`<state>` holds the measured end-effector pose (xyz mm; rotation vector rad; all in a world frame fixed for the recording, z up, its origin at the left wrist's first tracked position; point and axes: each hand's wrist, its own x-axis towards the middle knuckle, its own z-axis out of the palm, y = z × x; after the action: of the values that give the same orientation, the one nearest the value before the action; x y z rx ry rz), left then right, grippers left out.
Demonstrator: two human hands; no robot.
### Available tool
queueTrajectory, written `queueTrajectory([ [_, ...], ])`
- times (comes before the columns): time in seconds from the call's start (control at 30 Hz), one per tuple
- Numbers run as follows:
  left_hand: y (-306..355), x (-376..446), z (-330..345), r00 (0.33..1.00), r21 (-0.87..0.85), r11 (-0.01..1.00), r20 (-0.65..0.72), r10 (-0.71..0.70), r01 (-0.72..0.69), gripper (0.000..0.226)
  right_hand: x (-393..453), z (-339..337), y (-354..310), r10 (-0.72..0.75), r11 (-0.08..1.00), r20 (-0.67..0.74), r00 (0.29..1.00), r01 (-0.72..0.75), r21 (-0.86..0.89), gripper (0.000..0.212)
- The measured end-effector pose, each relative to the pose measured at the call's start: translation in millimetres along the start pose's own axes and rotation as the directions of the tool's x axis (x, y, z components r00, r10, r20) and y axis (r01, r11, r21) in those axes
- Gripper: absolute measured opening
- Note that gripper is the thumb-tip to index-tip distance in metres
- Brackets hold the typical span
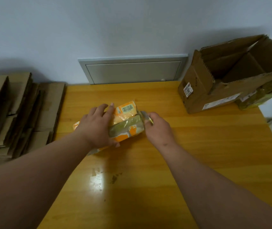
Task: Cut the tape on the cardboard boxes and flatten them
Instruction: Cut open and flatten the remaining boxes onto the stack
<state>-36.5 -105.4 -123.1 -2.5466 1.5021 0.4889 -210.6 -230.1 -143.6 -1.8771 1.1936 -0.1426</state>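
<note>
We are pressing our left hand (97,125), fingers spread, on the orange box (125,123) lying on the bench (198,146). Our right hand (156,128) is gripping a knife (146,115), its blade touching the box's taped end.

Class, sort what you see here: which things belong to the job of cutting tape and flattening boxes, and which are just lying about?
Part of the job:
orange box
knife
left hand
right hand
open brown box
flattened cardboard stack

Just lying about:
wall panel
wooden table

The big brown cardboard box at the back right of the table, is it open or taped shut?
Open. The big brown cardboard box has its top flaps standing up, and its bare inside walls show.
</note>
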Motion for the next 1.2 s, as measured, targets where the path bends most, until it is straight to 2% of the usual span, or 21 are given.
queueTrajectory([
  [0.1, -30.9, -22.6, 3.3, 0.997, -0.039, 0.996, 0.022, -0.073, 0.074, 0.148, -1.6, -1.4, -6.4, -0.026, 0.996, -0.053, 0.998, 0.021, -0.086, 0.035],
  [0.23, -58.1, -49.4, 4.5, 0.988, -0.013, 0.988, 0.023, -0.156, 0.156, 0.129, -5.2, 4.2, -32.3, -0.253, 0.954, -0.133, 0.958, 0.224, -0.200, 0.039],
  [0.33, -62.6, -57.6, 4.5, 0.983, -0.215, 0.960, -0.002, -0.185, 0.181, 0.121, -5.2, 15.8, -54.3, -0.414, 0.862, -0.086, 0.906, 0.359, -0.359, 0.043],
  [0.4, -66.2, -60.6, 6.6, 0.976, -0.367, 0.910, -0.030, -0.217, 0.191, 0.106, -5.7, 23.7, -66.9, -0.464, 0.803, -0.051, 0.884, 0.396, -0.445, 0.045],
  [0.47, -71.8, -64.0, 10.6, 0.979, -0.389, 0.904, -0.028, -0.203, 0.176, 0.095, -6.2, 32.4, -75.4, -0.506, 0.745, 0.032, 0.862, 0.455, -0.487, 0.045],
  [0.5, -74.9, -65.2, 13.8, 0.981, -0.391, 0.905, -0.025, -0.191, 0.166, 0.097, -6.2, 36.8, -77.9, -0.523, 0.715, 0.092, 0.847, 0.495, -0.493, 0.043],
  [0.6, -83.3, -66.5, 18.8, 0.980, -0.417, 0.891, -0.012, -0.200, 0.177, 0.109, -6.8, 50.7, -84.7, -0.534, 0.631, 0.264, 0.803, 0.586, -0.509, 0.042],
  [0.7, -89.2, -62.4, 20.8, 0.976, -0.405, 0.893, -0.002, -0.217, 0.197, 0.111, -9.0, 65.4, -93.5, -0.543, 0.568, 0.342, 0.767, 0.635, -0.523, 0.038],
  [0.8, -93.6, -57.9, 23.1, 0.980, -0.349, 0.919, -0.013, -0.200, 0.183, 0.110, -10.0, 76.6, -103.2, -0.550, 0.514, 0.403, 0.731, 0.677, -0.527, 0.037],
  [0.97, -98.1, -55.1, 31.1, 0.982, -0.385, 0.910, -0.044, -0.185, 0.154, 0.110, -11.1, 87.1, -119.5, -0.533, 0.426, 0.504, 0.680, 0.730, -0.534, 0.039],
  [1.2, -99.2, -52.0, 39.4, 0.979, -0.402, 0.904, -0.071, -0.190, 0.146, 0.117, -12.4, 90.2, -135.6, -0.461, 0.357, 0.570, 0.680, 0.730, -0.582, 0.040],
])
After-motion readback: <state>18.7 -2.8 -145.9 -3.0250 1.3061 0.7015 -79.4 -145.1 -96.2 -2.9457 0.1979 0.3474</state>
